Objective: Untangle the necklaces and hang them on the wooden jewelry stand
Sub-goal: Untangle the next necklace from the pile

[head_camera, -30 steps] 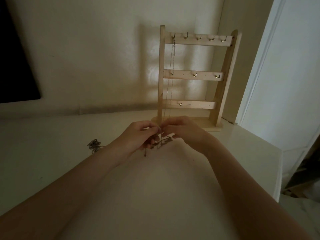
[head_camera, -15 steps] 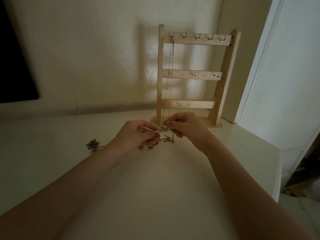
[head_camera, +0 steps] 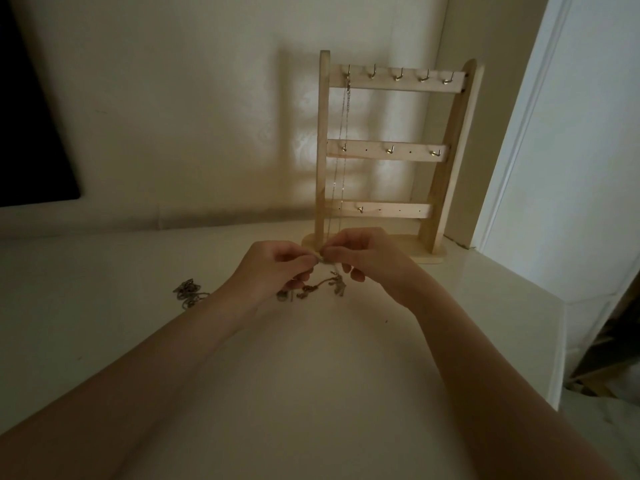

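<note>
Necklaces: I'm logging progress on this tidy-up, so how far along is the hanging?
Done: one necklace hangs from the leftmost top hook of the wooden jewelry stand. In hand: the left hand and right hand pinch a tangled chain in front of the stand. Left: a small tangled pile lies untouched on the table, and the other hooks are bare.

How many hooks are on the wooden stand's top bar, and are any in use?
5, in a row along the top bar of the wooden stand. Only the leftmost hook carries a hanging necklace; the other four look bare.
</note>
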Motion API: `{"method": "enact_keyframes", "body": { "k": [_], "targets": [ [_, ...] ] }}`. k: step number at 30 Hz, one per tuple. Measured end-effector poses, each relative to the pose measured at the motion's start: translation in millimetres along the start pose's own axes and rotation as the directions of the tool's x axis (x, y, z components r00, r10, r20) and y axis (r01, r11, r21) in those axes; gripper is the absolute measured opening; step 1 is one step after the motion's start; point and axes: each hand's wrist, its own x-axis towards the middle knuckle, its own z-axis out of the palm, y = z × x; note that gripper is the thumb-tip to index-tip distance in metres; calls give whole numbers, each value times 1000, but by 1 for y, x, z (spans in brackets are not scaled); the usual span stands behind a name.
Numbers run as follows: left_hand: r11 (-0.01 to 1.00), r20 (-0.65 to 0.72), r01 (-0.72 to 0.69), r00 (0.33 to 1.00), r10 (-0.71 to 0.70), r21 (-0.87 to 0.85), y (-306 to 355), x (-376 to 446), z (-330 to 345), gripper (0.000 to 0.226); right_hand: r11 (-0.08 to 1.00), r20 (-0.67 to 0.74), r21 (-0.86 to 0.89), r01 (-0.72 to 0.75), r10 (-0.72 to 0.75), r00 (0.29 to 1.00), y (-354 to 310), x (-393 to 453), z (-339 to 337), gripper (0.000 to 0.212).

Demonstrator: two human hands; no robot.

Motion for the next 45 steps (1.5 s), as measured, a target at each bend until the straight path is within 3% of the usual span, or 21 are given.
{"method": "enact_keyframes", "body": {
  "k": [12,21,24,27,38,45],
  "targets": [
    [1000,-18,-5,1000,5,-19,0,-2,-3,6,994,2,-96,52,-52,999,-6,-2,4,4],
    [983,38,-61,998,56,175,-2,0,-6,10,960,60,-247,134,-123,991,-4,-1,9,2],
    [987,55,-40,998,32,154,0,0,-4,10,949,62,-283,138,-126,990,-3,0,10,6],
    [999,60,11,998,-14,51,3,-1,-2,12,960,55,-256,116,-106,993,-6,-1,8,7],
    [995,56,47,997,-52,92,0,-1,-2,9,991,75,-119,63,-54,996,-13,-7,6,8],
    [996,3,89,996,-89,-23,1,1,-2,13,997,27,-51,50,-49,998,-12,-5,3,13]
  ]
}}
